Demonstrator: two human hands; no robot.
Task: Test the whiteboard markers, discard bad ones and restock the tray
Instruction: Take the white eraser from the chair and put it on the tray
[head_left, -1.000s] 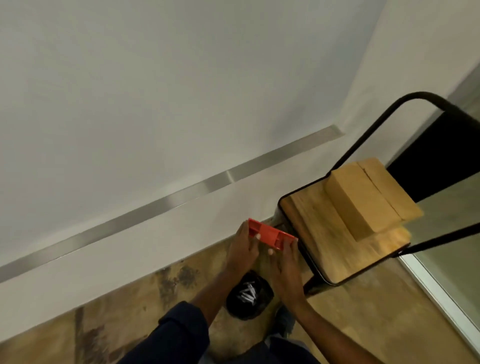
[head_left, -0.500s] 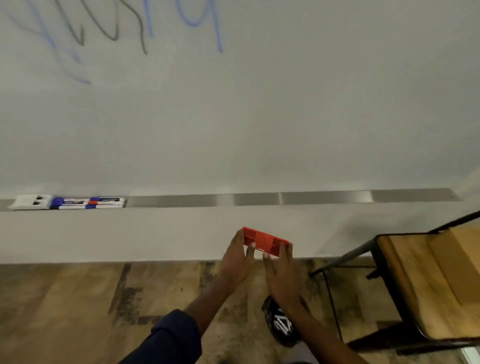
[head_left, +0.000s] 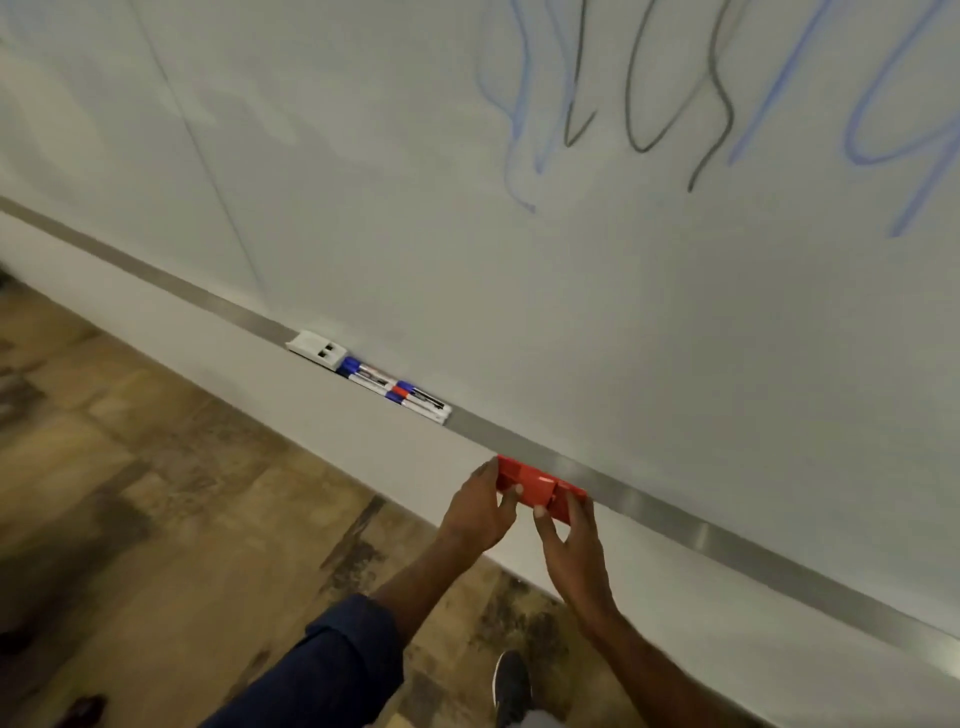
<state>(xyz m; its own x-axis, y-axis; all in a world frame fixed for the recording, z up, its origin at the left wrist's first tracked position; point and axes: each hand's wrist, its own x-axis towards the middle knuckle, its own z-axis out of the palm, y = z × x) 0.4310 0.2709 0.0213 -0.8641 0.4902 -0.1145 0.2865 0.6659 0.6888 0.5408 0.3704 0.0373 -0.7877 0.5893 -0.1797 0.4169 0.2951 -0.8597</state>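
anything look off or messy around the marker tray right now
Nothing stands out. The markers lie bunched lengthwise on the tray beside the white block, nothing spilled or broken. The left hand and right hand hold the red box by its ends, close to the tray.

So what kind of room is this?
Probably a classroom or meeting room: a big whiteboard with scribbles, a metal tray under it, and markers beside an eraser.
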